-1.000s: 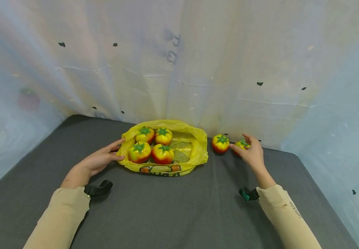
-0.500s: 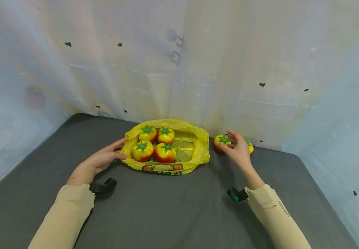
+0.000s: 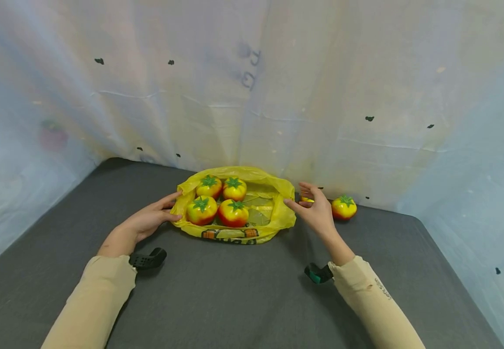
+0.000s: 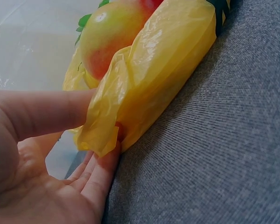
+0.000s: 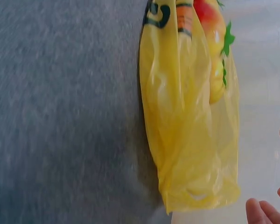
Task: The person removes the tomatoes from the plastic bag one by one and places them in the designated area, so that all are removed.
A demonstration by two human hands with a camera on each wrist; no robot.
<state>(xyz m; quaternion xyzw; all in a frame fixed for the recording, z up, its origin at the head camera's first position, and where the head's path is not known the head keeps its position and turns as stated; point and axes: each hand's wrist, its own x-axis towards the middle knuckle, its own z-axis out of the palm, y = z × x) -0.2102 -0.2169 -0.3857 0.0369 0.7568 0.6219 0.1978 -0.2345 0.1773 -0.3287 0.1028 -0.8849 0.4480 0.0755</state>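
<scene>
A yellow plastic bag (image 3: pixel 284 215) lies with its mouth spread wide, several yellow-red tomatoes (image 3: pixel 233 213) with green star-shaped tops in its left half. At its left end my left hand (image 3: pixel 144 224) pinches the rim; the left wrist view shows the yellow film (image 4: pixel 107 107) between thumb and fingers. My right hand (image 3: pixel 319 215) is by the bag's right end, fingers spread and holding nothing; in the right wrist view fingertips (image 5: pixel 255 212) stand apart from the bag. Behind that hand, one tomato (image 3: pixel 307 199) is mostly hidden. Another tomato (image 3: pixel 343 208) sits to its right.
The dark grey table (image 3: pixel 234 291) stretches toward me and to both sides. A pale plastic sheet (image 3: pixel 313 97) hangs right behind the bag and the loose tomatoes, and sheets also close in the left and right sides.
My right hand has moved left, from the rightmost tomato past the other loose one to the bag's right end. My left hand stays at the bag's left rim.
</scene>
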